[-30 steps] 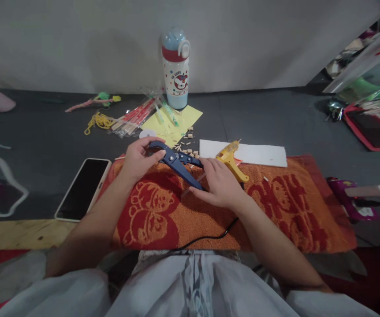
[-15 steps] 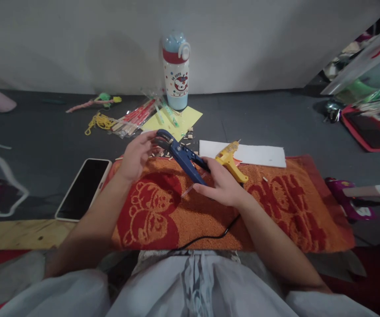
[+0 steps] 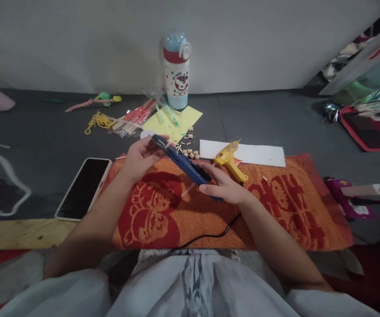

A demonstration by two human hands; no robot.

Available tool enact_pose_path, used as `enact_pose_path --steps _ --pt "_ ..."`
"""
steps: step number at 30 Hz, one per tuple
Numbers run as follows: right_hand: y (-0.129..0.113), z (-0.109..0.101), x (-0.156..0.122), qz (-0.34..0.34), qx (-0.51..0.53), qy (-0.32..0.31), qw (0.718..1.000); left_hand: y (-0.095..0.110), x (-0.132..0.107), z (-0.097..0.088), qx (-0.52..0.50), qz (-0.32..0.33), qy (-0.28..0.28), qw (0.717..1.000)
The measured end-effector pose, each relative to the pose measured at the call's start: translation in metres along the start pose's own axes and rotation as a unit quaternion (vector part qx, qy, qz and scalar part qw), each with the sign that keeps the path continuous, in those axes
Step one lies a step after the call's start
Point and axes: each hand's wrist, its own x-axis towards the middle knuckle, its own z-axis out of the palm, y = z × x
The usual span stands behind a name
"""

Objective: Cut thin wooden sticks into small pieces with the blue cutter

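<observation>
A blue plier-like hand tool (image 3: 185, 166) is held slantwise above the orange towel, its head up at the left and handles down at the right. My right hand (image 3: 225, 185) is closed around the handles, thumb toward me. At the head end, the fingers of my left hand (image 3: 140, 160) are curled against the tool and partly hidden behind it. A small pale piece shows at the head; I cannot make out if it is gripped. A yellow glue gun (image 3: 231, 160) lies just beyond my right hand, with a clear glue stick at its back.
Small cut wooden pieces (image 3: 190, 152) lie past the orange towel (image 3: 206, 229), near a yellow paper (image 3: 190, 116) and a white strip (image 3: 262, 154). A bottle (image 3: 177, 75) stands at the wall. A phone (image 3: 84, 189) lies left. A black cord crosses the towel.
The tool has turned and dropped slightly, its handles now lower right and close together. My left hand has shifted right, nearer its head. More wooden pieces are visible behind it.
</observation>
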Motion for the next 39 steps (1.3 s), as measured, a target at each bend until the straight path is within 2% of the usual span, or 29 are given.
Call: enact_pose_path --steps 7,16,20,23,26,30,39 --pt "-0.001 -0.001 0.000 0.012 0.020 -0.021 1.000 0.000 0.001 0.000 0.038 0.003 0.040 0.998" --pt "0.001 0.001 0.000 0.026 0.027 -0.032 0.999 -0.003 0.004 0.000 0.016 -0.004 0.039 0.999" --pt "0.001 0.003 0.000 -0.002 -0.040 0.028 0.999 0.000 0.004 0.005 0.036 -0.010 0.052 0.998" --pt "0.003 0.004 0.000 -0.005 -0.126 0.075 0.989 0.002 0.002 0.008 0.111 -0.003 0.093 0.989" --pt "0.004 0.003 0.001 -0.004 -0.174 0.096 0.980 0.001 -0.002 0.010 0.196 0.019 0.138 0.971" --pt "0.003 0.002 0.001 -0.014 -0.190 0.092 0.977 0.003 -0.006 0.009 0.243 0.033 0.121 0.962" --pt "0.002 0.000 0.000 -0.026 -0.195 0.073 0.978 0.021 -0.007 0.006 0.153 -0.032 0.063 0.986"
